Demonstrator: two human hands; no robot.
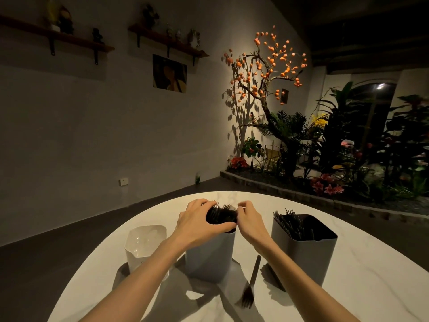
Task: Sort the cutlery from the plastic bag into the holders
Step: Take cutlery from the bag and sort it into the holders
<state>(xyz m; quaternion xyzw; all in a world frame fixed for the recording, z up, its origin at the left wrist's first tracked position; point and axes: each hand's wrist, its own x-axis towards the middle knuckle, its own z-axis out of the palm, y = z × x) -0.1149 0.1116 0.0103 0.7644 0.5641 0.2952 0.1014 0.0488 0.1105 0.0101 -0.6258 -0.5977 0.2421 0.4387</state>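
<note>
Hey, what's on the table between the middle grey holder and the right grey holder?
A single dark fork lies on the table between the middle holder and the right holder, seen in the head view.

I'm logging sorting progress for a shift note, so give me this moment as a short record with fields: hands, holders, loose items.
left hand: left hand grips a bundle of black cutlery over the middle holder
right hand: right hand pinches at the bundle's right side
left holder: white holder, contents not discernible
right holder: grey holder, holds black cutlery
loose items: one black fork lying on the table between the middle and right holders
plastic bag: cannot tell
</note>
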